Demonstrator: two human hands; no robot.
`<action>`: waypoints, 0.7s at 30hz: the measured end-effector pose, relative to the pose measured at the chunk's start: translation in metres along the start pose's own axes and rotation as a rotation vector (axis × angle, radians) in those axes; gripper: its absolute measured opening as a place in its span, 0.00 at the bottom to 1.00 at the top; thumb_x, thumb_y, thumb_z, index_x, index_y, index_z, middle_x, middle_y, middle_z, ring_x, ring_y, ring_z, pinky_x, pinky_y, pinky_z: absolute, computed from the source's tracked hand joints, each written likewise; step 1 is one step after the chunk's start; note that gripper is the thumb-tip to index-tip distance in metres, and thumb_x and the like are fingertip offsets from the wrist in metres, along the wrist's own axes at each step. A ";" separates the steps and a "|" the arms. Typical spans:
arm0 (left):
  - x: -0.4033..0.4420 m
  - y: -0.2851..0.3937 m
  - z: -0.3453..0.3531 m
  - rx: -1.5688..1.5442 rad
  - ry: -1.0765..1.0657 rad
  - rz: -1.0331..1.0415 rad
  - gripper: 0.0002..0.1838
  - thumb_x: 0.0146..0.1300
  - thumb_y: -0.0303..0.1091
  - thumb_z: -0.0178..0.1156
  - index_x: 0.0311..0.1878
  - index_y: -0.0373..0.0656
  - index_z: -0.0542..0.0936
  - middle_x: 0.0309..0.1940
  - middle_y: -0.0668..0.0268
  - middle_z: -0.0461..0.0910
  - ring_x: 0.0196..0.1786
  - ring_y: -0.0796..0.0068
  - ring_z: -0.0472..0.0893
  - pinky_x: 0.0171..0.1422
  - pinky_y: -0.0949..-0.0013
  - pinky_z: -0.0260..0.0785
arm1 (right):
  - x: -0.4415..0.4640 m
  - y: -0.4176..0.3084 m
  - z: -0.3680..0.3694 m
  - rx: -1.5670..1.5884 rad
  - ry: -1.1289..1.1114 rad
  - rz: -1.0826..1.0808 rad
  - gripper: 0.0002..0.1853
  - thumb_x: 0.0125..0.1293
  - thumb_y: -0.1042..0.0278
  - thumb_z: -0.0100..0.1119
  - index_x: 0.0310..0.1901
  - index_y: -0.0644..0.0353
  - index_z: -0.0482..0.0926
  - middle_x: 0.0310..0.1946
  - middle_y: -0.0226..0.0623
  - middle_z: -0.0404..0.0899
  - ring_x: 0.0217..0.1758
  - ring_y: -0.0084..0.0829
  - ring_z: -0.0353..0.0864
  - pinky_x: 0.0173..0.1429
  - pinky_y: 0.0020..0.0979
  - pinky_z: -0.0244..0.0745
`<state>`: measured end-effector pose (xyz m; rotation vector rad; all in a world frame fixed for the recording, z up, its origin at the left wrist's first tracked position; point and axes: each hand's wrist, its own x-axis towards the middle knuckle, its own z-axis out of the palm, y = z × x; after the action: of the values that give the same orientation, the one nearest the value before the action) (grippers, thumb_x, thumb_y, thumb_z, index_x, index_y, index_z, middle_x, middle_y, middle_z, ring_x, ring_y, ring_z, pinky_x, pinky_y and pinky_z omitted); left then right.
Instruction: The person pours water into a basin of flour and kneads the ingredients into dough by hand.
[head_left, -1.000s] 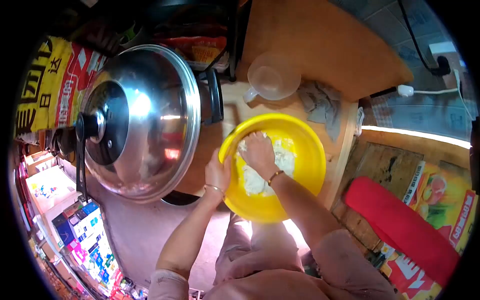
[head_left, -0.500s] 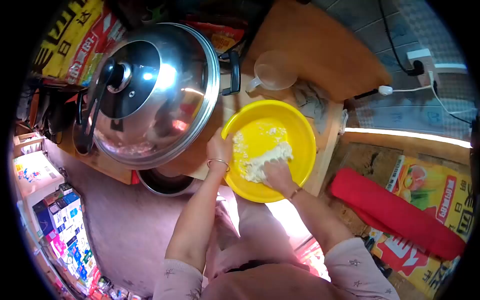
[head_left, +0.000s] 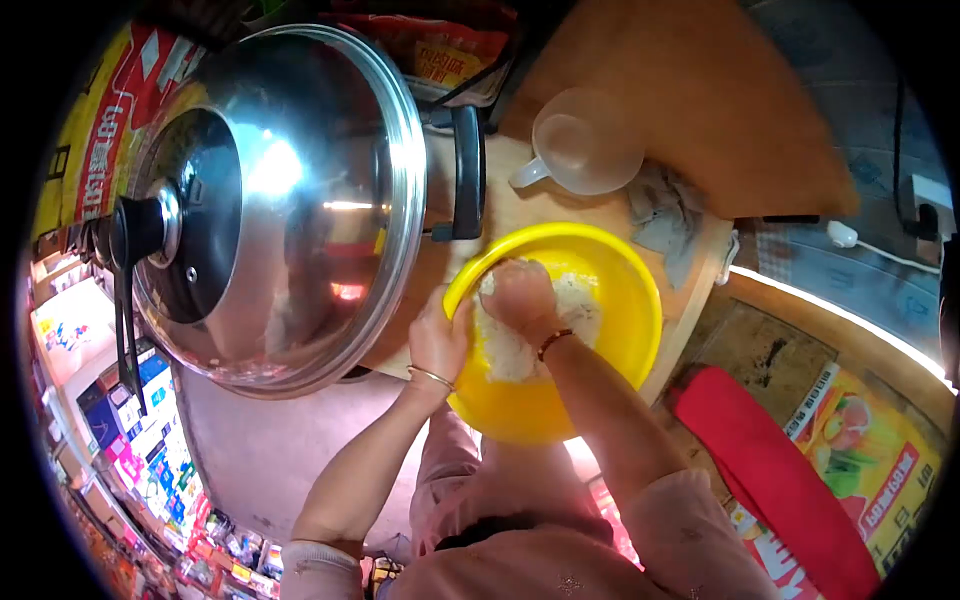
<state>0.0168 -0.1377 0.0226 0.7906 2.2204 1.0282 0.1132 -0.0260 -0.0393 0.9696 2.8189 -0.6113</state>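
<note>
Left hand (head_left: 440, 342) clasping the yellow basin (head_left: 632, 325), I judged steady bracing best; the right hand (head_left: 522, 298) curled over dough (head_left: 508, 356), grip hidden.

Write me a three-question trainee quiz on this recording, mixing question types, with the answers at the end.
1. Where is the right hand?
A) on the pot lid
B) in the yellow bowl, on the dough
C) under the table

2. True or false: both hands are pressed into the dough.

3. Fill in the blank: a grey ____ lies beside the see-through jug.

Key:
1. B
2. False; the left hand holds the bowl's rim.
3. cloth
</note>
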 end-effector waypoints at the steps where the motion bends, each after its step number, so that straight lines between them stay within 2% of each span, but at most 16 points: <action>1: 0.000 0.000 -0.001 0.013 -0.008 -0.016 0.10 0.59 0.34 0.57 0.40 0.38 0.74 0.32 0.46 0.77 0.38 0.43 0.77 0.39 0.53 0.69 | 0.001 0.002 0.002 0.006 0.095 -0.074 0.11 0.48 0.58 0.58 0.27 0.56 0.80 0.25 0.39 0.79 0.34 0.37 0.79 0.42 0.35 0.69; 2: 0.000 0.001 0.000 0.019 -0.009 -0.029 0.10 0.60 0.34 0.57 0.40 0.38 0.73 0.32 0.46 0.77 0.38 0.43 0.77 0.40 0.53 0.69 | 0.002 0.004 0.002 0.005 0.193 -0.153 0.12 0.48 0.57 0.58 0.29 0.57 0.80 0.27 0.40 0.79 0.35 0.37 0.79 0.42 0.35 0.69; 4: 0.000 0.002 -0.002 0.005 -0.002 -0.019 0.10 0.59 0.34 0.57 0.40 0.38 0.74 0.33 0.46 0.77 0.38 0.43 0.77 0.40 0.52 0.69 | 0.001 -0.005 -0.015 -0.117 0.044 -0.092 0.14 0.49 0.56 0.58 0.33 0.58 0.81 0.34 0.42 0.80 0.41 0.36 0.78 0.45 0.35 0.70; 5: 0.001 0.002 -0.002 0.019 -0.003 -0.026 0.10 0.59 0.34 0.57 0.39 0.39 0.74 0.33 0.46 0.78 0.38 0.43 0.77 0.40 0.52 0.69 | -0.003 -0.007 -0.018 -0.158 0.070 -0.107 0.17 0.51 0.54 0.58 0.36 0.59 0.80 0.40 0.45 0.79 0.47 0.38 0.77 0.48 0.37 0.70; 6: 0.004 0.003 -0.005 0.030 0.002 -0.016 0.10 0.59 0.35 0.58 0.39 0.39 0.75 0.33 0.46 0.78 0.39 0.43 0.77 0.41 0.51 0.69 | -0.012 -0.011 -0.025 -0.170 0.078 -0.102 0.17 0.51 0.54 0.58 0.36 0.59 0.80 0.40 0.45 0.79 0.47 0.38 0.77 0.48 0.37 0.70; 8: 0.008 -0.002 -0.005 0.054 0.004 -0.016 0.10 0.58 0.35 0.58 0.39 0.40 0.75 0.33 0.47 0.78 0.39 0.44 0.77 0.41 0.51 0.69 | -0.019 -0.016 -0.042 0.149 -0.148 0.048 0.19 0.54 0.52 0.57 0.37 0.61 0.80 0.40 0.46 0.79 0.49 0.41 0.76 0.51 0.40 0.70; 9: 0.003 -0.001 -0.002 0.087 -0.004 -0.038 0.11 0.57 0.36 0.59 0.39 0.40 0.75 0.33 0.47 0.78 0.39 0.44 0.77 0.41 0.51 0.69 | -0.022 -0.023 -0.072 0.055 -0.475 0.085 0.20 0.56 0.51 0.55 0.38 0.62 0.79 0.41 0.47 0.79 0.50 0.43 0.76 0.51 0.41 0.70; 12: 0.004 0.000 -0.003 0.103 -0.011 -0.066 0.12 0.57 0.38 0.59 0.39 0.40 0.75 0.32 0.47 0.79 0.39 0.44 0.78 0.42 0.50 0.69 | -0.055 -0.046 -0.101 -0.054 -0.522 0.164 0.19 0.56 0.51 0.55 0.39 0.60 0.80 0.40 0.47 0.80 0.51 0.40 0.76 0.53 0.38 0.69; 13: 0.002 -0.003 -0.003 0.098 -0.015 -0.072 0.12 0.57 0.38 0.59 0.39 0.40 0.75 0.32 0.47 0.79 0.39 0.44 0.78 0.42 0.50 0.69 | -0.075 -0.040 -0.088 -0.148 -0.365 0.018 0.18 0.56 0.52 0.55 0.40 0.56 0.80 0.42 0.42 0.80 0.55 0.34 0.74 0.57 0.39 0.66; 14: 0.002 -0.006 0.000 0.108 -0.006 -0.069 0.12 0.57 0.38 0.59 0.40 0.41 0.75 0.32 0.47 0.79 0.39 0.44 0.78 0.42 0.50 0.69 | -0.090 -0.035 -0.078 -0.151 -0.374 0.015 0.18 0.56 0.52 0.55 0.40 0.56 0.80 0.42 0.42 0.80 0.55 0.34 0.74 0.57 0.39 0.66; 16: 0.003 -0.009 0.001 0.130 -0.010 -0.080 0.12 0.57 0.38 0.59 0.40 0.41 0.75 0.32 0.47 0.79 0.39 0.44 0.78 0.42 0.50 0.69 | -0.114 -0.022 -0.054 -0.262 -0.140 -0.187 0.18 0.54 0.53 0.56 0.42 0.55 0.80 0.44 0.35 0.79 0.57 0.31 0.71 0.61 0.43 0.60; 17: -0.001 -0.003 -0.003 0.116 -0.004 -0.100 0.13 0.58 0.38 0.59 0.41 0.40 0.75 0.33 0.47 0.78 0.39 0.44 0.77 0.42 0.50 0.69 | -0.123 -0.007 -0.029 -0.228 -0.049 -0.195 0.19 0.52 0.54 0.58 0.43 0.54 0.79 0.45 0.31 0.78 0.57 0.32 0.70 0.63 0.46 0.56; 18: 0.001 -0.001 -0.003 0.099 0.010 -0.112 0.13 0.58 0.38 0.58 0.42 0.40 0.75 0.34 0.46 0.78 0.39 0.44 0.77 0.43 0.50 0.69 | -0.117 -0.007 -0.023 -0.221 -0.049 -0.195 0.19 0.52 0.54 0.58 0.43 0.54 0.79 0.45 0.31 0.78 0.57 0.32 0.70 0.63 0.46 0.56; 19: 0.002 -0.008 -0.003 0.032 -0.020 -0.026 0.14 0.59 0.38 0.58 0.44 0.39 0.75 0.35 0.45 0.78 0.39 0.43 0.77 0.42 0.50 0.69 | -0.109 -0.009 -0.018 -0.195 0.000 -0.140 0.19 0.51 0.53 0.58 0.42 0.54 0.79 0.44 0.32 0.78 0.56 0.33 0.70 0.63 0.45 0.56; 21: 0.002 -0.009 0.001 0.025 -0.028 -0.048 0.14 0.59 0.37 0.57 0.44 0.39 0.74 0.34 0.45 0.78 0.38 0.43 0.77 0.41 0.50 0.69 | -0.092 -0.016 -0.014 -0.165 0.049 -0.011 0.19 0.49 0.52 0.60 0.40 0.54 0.80 0.40 0.32 0.78 0.52 0.34 0.72 0.61 0.44 0.57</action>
<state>0.0137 -0.1409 0.0146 0.7540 2.2219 0.9623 0.1770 -0.0842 -0.0006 0.9509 2.8637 -0.3532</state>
